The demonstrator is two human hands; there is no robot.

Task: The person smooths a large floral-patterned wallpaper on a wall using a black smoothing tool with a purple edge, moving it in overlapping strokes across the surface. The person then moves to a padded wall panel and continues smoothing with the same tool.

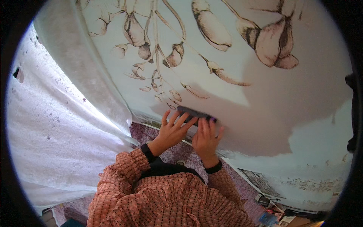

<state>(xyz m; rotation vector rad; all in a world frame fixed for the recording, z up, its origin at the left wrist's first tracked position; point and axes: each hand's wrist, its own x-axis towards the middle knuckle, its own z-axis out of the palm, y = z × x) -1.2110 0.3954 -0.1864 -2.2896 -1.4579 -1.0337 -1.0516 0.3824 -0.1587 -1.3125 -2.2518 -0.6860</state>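
Observation:
A long dark grey bar (192,112), perhaps a smoothing tool, lies against a large pale sheet (159,22) with brown drawings of pods and stems. Over its left part and middle rest the fingers of my left hand (172,130), spread apart and holding it against the sheet. My right hand (205,140) grips the bar near its right end, fingers closer together. Under the palms, the bar's lower edge is partly hidden. Dark bands circle both wrists, below which patterned orange-pink sleeves begin.
White cloth (56,125) hangs in folds on the left, with bright light along its edge. Below the sheet's lower edge runs a mottled purple carpet (181,153). Small mixed items (270,217) lie at the lower right. Dark objects (351,81) border the sheet at the far right.

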